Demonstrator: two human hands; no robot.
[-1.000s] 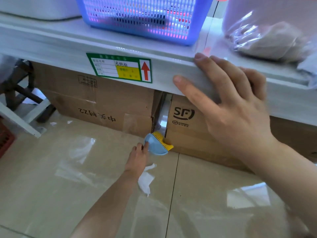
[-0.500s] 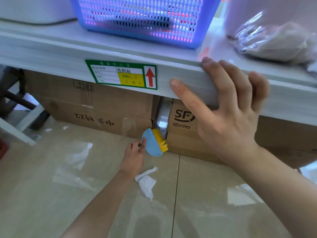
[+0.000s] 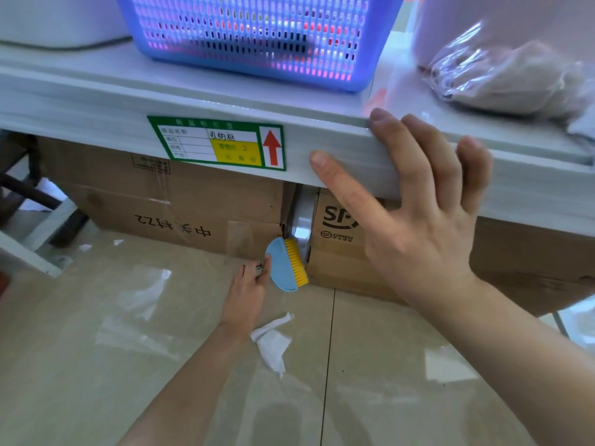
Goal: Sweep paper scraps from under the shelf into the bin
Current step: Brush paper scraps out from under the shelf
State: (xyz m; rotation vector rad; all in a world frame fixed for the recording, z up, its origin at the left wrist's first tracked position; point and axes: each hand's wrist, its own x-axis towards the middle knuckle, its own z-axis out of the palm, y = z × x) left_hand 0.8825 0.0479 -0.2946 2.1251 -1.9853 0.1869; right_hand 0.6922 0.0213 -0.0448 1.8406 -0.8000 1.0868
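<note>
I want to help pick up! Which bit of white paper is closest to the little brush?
The big crumpled white paper scrap beside the left hand's wrist, just below the blue brush with yellow bristles. The two tiny scraps lie far left.

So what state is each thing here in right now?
Left hand: holds the brush.
Brush: on edge, bristles toward the box gap.
Right hand: flat on the shelf edge.
Paper scrap: crumpled, on the floor.
Boxes: closed, under the shelf.

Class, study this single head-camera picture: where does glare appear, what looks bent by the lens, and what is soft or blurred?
Head view: pale window glare on the glossy floor tiles; the shelf edge bows from wide-angle distortion; the blue basket glows purple, overexposed; the right hand looms large and slightly soft; the label text is mostly too blurred to read.
</note>
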